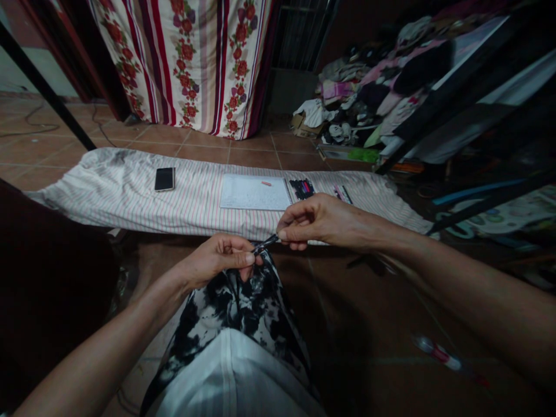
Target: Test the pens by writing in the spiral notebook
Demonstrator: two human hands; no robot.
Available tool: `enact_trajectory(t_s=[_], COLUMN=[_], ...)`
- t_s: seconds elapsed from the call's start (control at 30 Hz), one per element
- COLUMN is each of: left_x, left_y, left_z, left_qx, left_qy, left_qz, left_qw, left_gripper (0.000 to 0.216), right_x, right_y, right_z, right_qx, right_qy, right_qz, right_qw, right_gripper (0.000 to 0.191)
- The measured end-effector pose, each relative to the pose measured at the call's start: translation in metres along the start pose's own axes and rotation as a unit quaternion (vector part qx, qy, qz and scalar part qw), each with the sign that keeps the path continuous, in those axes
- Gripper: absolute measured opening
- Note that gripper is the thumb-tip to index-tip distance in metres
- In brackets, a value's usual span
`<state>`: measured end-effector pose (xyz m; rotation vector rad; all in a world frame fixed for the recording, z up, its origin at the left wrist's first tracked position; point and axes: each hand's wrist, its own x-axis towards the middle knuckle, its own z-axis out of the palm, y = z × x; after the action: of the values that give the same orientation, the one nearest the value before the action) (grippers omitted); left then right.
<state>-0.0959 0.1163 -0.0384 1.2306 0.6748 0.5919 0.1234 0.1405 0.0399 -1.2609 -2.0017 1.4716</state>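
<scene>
A slim dark pen (265,245) is stretched between my two hands, above my lap. My left hand (232,256) pinches its lower left end between thumb and fingers. At the upper right end, my right hand (309,223) grips it the same way. Just beyond lies a spiral notebook (252,192) with faint marks on its open page and a small orange-pink stick (266,183) on top. Beside its spiral, several dark and coloured pens (301,188) lie in a group, partly behind my right hand. Further right are a few thin pens (343,194).
A striped cloth (195,202) covers the low bench before me, with a phone (164,179) on its left part. Dark metal posts (47,87) rise at both sides. Heaped clothes (369,87) fill the back right. A plastic bottle (447,356) lies on the tiled floor.
</scene>
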Motion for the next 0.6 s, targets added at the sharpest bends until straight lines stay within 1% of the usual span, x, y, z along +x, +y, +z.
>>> enact_trajectory(t_s=[0.2,0.43,0.6], left_x=[-0.0001,0.0013,0.0019], left_y=[0.0012,0.0022,0.0013], left_z=[-0.0005,0.0008,0.0012], left_qx=[0.018,0.021,0.02], left_qy=[-0.003,-0.004,-0.01], left_qz=[-0.003,0.001,-0.004], left_qw=[1.0,1.0,1.0], left_gripper=[0.03,0.03,0.03], right_x=[-0.0033,-0.0037,-0.0031], right_y=[-0.0051,-0.0014,0.0011], right_z=[-0.0004,0.0012,0.0012], right_qx=[0.008,0.018,0.025], right_qy=[-0.003,0.009,-0.022], right_qz=[0.073,0.063,0.058], right_qw=[0.997,0.998,0.998], right_gripper=[0.01,0.012,0.014])
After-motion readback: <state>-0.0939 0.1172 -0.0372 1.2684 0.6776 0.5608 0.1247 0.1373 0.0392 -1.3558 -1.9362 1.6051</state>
